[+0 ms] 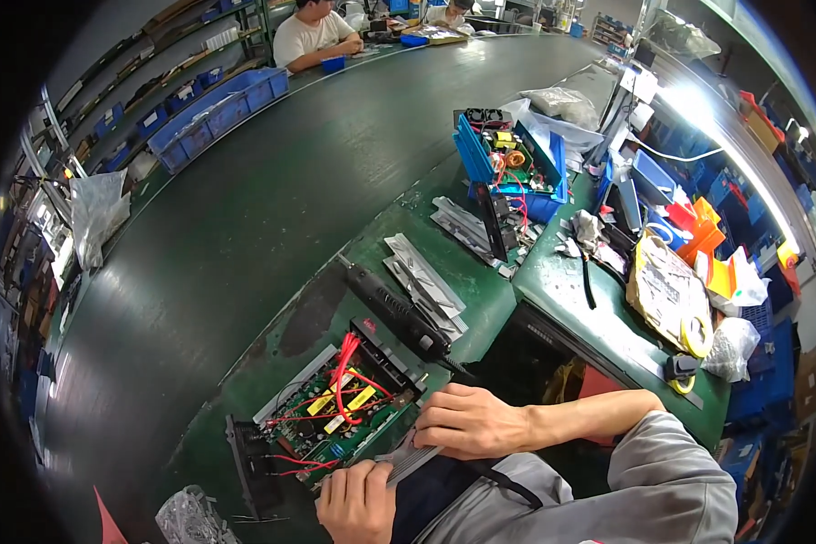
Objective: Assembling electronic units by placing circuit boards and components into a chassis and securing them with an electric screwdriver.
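Grey ribbed metal, a long panel point(415, 462), sits at the near edge in the head view, right beside the open circuit-board unit point(326, 424)! Left hand point(358, 503) curls over its near-left end, right hand point(471, 422) grips the far-right one. Looks light, stiff, probably slick: best held by its ends, away from those red wires point(344, 358). Power screwdriver point(392, 306) bounds the far side; broad green surface point(245, 199) gives room far left.
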A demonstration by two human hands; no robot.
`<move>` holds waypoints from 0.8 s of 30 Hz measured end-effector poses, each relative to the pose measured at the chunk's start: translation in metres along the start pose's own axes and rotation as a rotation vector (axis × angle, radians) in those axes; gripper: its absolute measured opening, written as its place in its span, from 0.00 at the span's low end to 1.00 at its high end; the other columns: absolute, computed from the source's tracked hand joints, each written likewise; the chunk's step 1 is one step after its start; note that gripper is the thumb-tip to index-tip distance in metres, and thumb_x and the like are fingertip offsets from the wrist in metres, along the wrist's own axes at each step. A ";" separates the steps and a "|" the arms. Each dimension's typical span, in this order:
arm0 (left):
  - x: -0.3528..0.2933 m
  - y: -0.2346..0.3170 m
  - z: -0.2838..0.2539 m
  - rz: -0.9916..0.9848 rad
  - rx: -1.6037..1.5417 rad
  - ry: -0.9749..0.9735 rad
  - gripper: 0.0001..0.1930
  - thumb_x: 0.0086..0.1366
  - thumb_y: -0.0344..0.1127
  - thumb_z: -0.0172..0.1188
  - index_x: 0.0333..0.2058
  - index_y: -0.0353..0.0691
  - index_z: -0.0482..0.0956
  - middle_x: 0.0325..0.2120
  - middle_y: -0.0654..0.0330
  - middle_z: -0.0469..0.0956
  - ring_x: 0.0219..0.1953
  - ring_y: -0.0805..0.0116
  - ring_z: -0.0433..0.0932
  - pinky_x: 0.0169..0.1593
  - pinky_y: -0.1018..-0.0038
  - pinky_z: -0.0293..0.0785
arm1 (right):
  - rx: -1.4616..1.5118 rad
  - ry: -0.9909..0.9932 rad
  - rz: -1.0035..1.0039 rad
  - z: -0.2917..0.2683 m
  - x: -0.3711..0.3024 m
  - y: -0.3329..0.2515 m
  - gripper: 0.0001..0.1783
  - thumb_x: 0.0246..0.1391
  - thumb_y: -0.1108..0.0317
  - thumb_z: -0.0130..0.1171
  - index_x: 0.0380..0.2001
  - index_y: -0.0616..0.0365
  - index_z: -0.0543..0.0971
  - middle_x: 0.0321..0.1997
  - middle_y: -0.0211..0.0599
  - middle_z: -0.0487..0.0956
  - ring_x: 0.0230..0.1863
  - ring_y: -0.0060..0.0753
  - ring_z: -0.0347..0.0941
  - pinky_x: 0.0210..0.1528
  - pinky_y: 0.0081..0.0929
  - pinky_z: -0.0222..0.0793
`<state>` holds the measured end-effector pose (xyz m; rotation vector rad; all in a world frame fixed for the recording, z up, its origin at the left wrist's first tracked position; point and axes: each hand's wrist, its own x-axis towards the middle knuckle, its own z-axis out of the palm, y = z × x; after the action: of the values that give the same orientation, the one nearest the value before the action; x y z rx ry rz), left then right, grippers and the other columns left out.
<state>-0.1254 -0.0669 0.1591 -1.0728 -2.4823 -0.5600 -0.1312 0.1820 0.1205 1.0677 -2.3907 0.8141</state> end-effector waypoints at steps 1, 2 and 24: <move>-0.001 0.000 0.001 -0.025 -0.023 -0.013 0.06 0.64 0.28 0.65 0.40 0.40 0.82 0.35 0.57 0.79 0.36 0.56 0.79 0.41 0.64 0.76 | 0.005 0.001 0.001 0.002 -0.002 0.000 0.21 0.46 0.69 0.67 0.45 0.53 0.78 0.40 0.33 0.72 0.41 0.35 0.71 0.40 0.32 0.65; -0.003 0.000 0.003 -0.050 -0.045 -0.027 0.07 0.64 0.28 0.65 0.40 0.39 0.82 0.35 0.57 0.79 0.36 0.56 0.79 0.41 0.64 0.76 | 0.017 -0.008 0.002 0.004 -0.005 0.000 0.21 0.45 0.68 0.67 0.45 0.53 0.77 0.40 0.33 0.72 0.41 0.35 0.71 0.40 0.33 0.65; -0.020 -0.013 0.035 -0.145 -0.141 -0.204 0.12 0.56 0.32 0.66 0.41 0.42 0.83 0.34 0.65 0.77 0.30 0.66 0.75 0.31 0.70 0.68 | 0.316 -0.221 0.172 0.014 -0.014 0.019 0.15 0.50 0.70 0.66 0.44 0.55 0.85 0.43 0.34 0.78 0.43 0.41 0.75 0.43 0.37 0.71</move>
<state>-0.1287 -0.0698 0.1175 -1.0536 -2.7508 -0.7100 -0.1387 0.1912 0.0952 1.1296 -2.6267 1.2245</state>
